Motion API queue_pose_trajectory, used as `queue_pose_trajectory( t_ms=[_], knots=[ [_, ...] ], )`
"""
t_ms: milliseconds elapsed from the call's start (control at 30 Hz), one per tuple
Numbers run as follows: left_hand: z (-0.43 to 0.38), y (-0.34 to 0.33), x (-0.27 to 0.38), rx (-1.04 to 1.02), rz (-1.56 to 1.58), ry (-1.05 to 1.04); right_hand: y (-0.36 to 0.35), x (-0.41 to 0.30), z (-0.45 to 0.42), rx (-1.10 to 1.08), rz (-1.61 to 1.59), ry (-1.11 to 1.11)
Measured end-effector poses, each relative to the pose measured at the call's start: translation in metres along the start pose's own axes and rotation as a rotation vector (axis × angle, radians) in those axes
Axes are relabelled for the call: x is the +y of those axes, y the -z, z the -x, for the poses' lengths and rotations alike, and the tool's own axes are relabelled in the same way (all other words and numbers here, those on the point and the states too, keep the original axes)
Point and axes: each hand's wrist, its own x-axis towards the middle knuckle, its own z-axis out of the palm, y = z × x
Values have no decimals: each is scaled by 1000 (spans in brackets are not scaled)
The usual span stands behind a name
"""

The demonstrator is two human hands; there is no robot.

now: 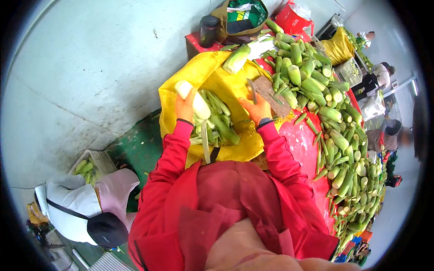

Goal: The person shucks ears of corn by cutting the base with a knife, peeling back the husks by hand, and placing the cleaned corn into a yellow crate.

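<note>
Wearing an orange glove, my left hand [185, 107] grips a pale, peeled stalk [200, 105], with a strip of leaf hanging from its lower end. Below it, green leaf peelings [222, 125] lie in an open yellow sack [169, 88]. My right hand [257, 106], also gloved in orange, is closed around a knife [251, 88], its blade pointing up and away. Just right of the knife is a brown block [274, 98] with leaf scraps on it. A larger, partly green stalk [237, 59] rests at the sack's far edge.
Green stalks [315, 84] are heaped along a red table [301, 135] at right. A dark jar [208, 31] and a bag [222, 20] stand at the far end, against the wall. A co-worker [78, 210] bends near a crate [108, 162] at lower left; other people are at far right.
</note>
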Motion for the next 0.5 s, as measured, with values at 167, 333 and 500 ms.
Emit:
queue_pose_trajectory(
  t_ms=[167,333,500],
  knots=[
    [19,-29,7,-445,-841,-165,-20,-81,5,-326,-87,-19],
    [37,-42,4,-626,-766,-371,-20,-59,9,-139,-492,-93],
    [54,-24,-11,-771,-409,603,10,-32,17,57,-753,-110]
  ],
)
